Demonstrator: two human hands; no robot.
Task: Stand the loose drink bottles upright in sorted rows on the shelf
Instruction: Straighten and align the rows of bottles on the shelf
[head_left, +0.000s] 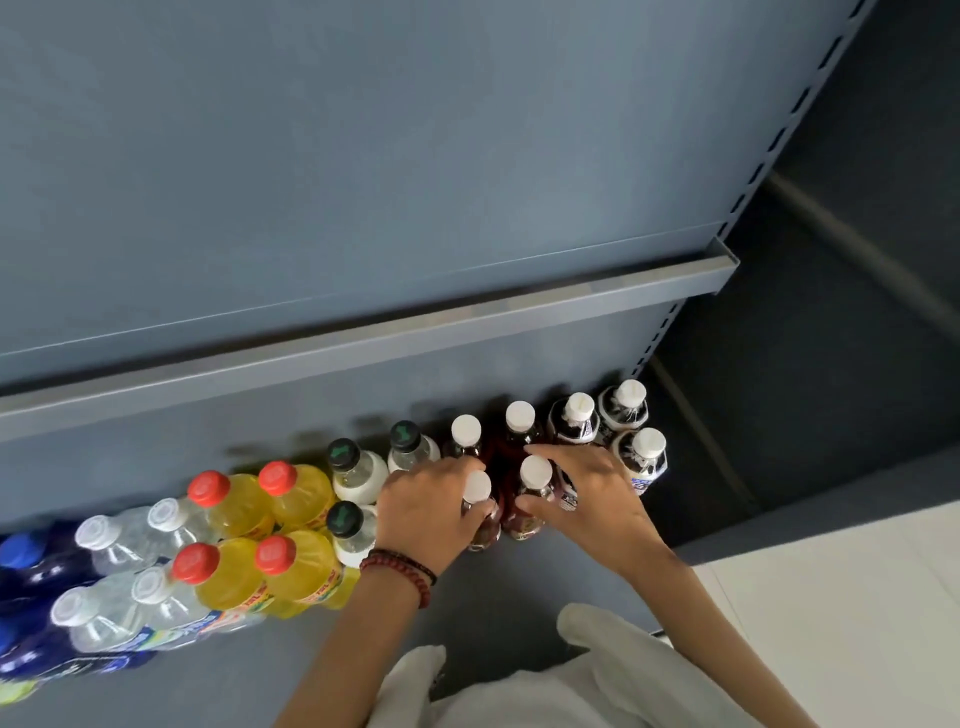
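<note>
Left hand (431, 501), right hand (589, 493) each hold one of four red bottles (520, 417).

The blue bottles (23, 566) ran off the left edge, and a green thing (13, 692) in the corner was too cut off to name. Label print on the yellow bottles (304, 569) was blurred. The left hand (431, 512) covered one side of the red bottle (485, 530) it held. The right hand (587, 493) hid most of a dark bottle (569, 500), and whether it gripped anything could not be told. Both forearms ran off the bottom edge.
</note>
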